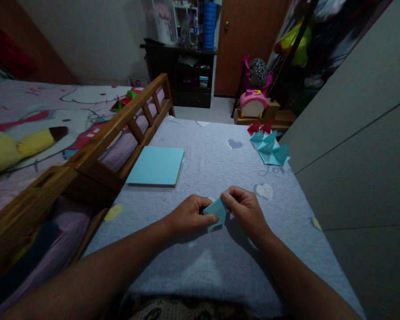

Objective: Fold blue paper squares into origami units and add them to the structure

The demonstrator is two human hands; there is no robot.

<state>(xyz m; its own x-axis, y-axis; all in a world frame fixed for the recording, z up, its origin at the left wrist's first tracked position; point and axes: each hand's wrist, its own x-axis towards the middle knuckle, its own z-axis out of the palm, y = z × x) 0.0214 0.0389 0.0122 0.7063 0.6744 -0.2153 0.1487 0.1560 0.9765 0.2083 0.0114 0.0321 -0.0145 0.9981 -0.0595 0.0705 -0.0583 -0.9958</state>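
Between my two hands is a small folded piece of light blue paper (219, 210), held just above the bed sheet. My left hand (190, 215) grips its left side, thumb lying across the front. The thumb and forefinger of my right hand (242, 206) pinch its upper right corner. Beyond my left hand lies a square stack of light blue paper (156, 165), with an orange-brown sheet edge showing underneath. At the far right of the bed sit several folded light blue paper shapes (269, 146), with red folded paper shapes (258, 128) behind them.
A wooden bed rail (120, 120) runs along the left, with another bed and a yellow plush toy (23, 144) beyond it. A pale cabinet (360, 133) borders the right. Past the foot stand a dark cabinet (180, 75) and a pink toy case (253, 103).
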